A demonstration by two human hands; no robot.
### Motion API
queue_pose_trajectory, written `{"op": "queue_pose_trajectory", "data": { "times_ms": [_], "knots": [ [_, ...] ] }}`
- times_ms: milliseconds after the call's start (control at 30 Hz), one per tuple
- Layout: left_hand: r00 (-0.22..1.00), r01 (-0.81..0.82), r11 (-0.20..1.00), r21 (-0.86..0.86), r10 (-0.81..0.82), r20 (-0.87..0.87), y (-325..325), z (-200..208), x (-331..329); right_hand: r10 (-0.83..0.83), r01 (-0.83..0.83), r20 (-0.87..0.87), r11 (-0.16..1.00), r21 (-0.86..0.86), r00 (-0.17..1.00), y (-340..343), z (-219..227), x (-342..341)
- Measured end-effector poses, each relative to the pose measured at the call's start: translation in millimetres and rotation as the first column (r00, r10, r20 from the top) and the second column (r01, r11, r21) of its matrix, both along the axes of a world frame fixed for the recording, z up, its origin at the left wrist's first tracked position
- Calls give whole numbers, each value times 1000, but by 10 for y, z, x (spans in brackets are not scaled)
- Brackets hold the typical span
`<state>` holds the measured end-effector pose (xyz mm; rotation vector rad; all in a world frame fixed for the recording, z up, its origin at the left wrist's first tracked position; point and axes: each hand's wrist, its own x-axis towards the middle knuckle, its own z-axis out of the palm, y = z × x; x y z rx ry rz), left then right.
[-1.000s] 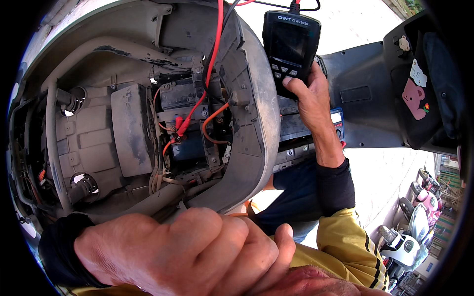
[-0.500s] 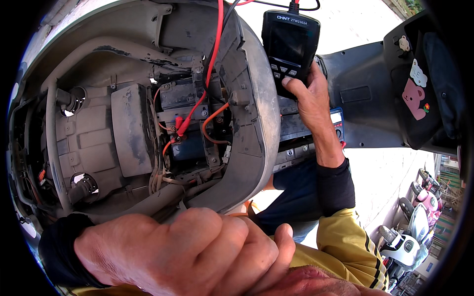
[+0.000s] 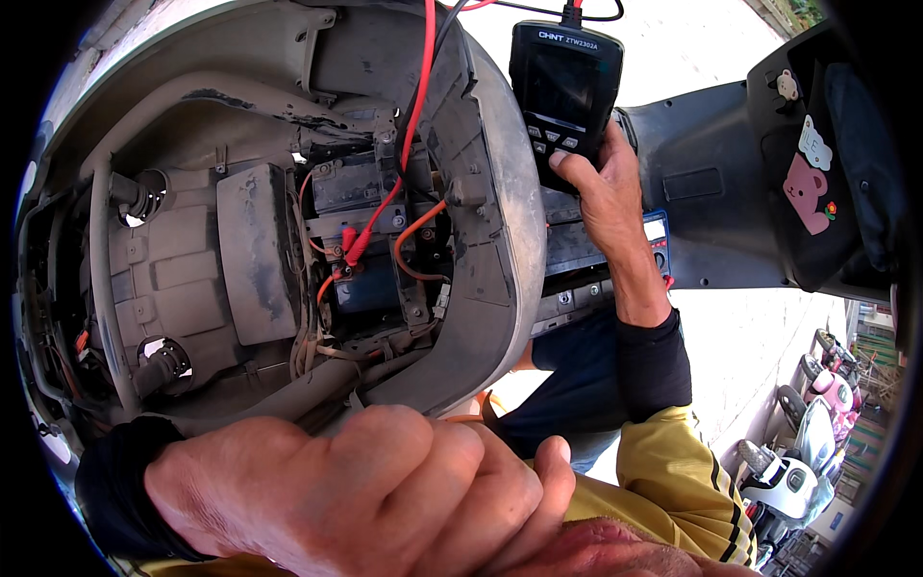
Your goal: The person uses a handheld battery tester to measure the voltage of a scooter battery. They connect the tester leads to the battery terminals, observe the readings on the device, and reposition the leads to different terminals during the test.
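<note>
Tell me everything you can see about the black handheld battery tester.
The handheld battery tester is black, seemingly plastic, with a dark screen, pale buttons below it and a cable leaving its top end. It tilts slightly, face toward the camera, at the view's upper middle. The right hand grips its lower end, thumb on the front.

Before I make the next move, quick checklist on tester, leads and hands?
1. Tester gripped: ok, in the right hand.
2. Tester screen showing a clear reading: not ok, looks dark.
3. Red clip making firm contact: cannot tell, though it sits by the battery.
4. Black lead clipped on: cannot tell, end hidden.
5. Left hand empty: cannot tell, fingers curled, palm hidden.
</note>
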<state>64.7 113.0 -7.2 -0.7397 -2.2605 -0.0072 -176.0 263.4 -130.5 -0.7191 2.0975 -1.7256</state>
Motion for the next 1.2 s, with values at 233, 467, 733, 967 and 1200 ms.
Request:
{"op": "queue_pose_trajectory", "data": {
  "times_ms": [233, 467, 733, 967, 1200],
  "knots": [
    [998, -13, 1000, -15, 14, 61, 2, 49, 40, 2, -2, -3, 1000, -1, 1000, -19, 5, 6],
    [988, 39, 998, -50, -31, 151, -57, 137, 40, 20, -20, -24, 999, -26, 1000, -32, -15, 15],
    [990, 22, 999, -47, -16, 140, -32, 131, 54, 13, -13, -13, 1000, -18, 1000, -27, -17, 2],
    [999, -50, 997, 52, 49, 13, 74, 22, 25, 6, -6, -4, 1000, -8, 1000, -21, -15, -5],
    [988, -7, 1000, 14, 5, 154, 24, 118, 64, 2, -2, -8, 1000, -7, 1000, -1, -34, -14]
  ]
}}
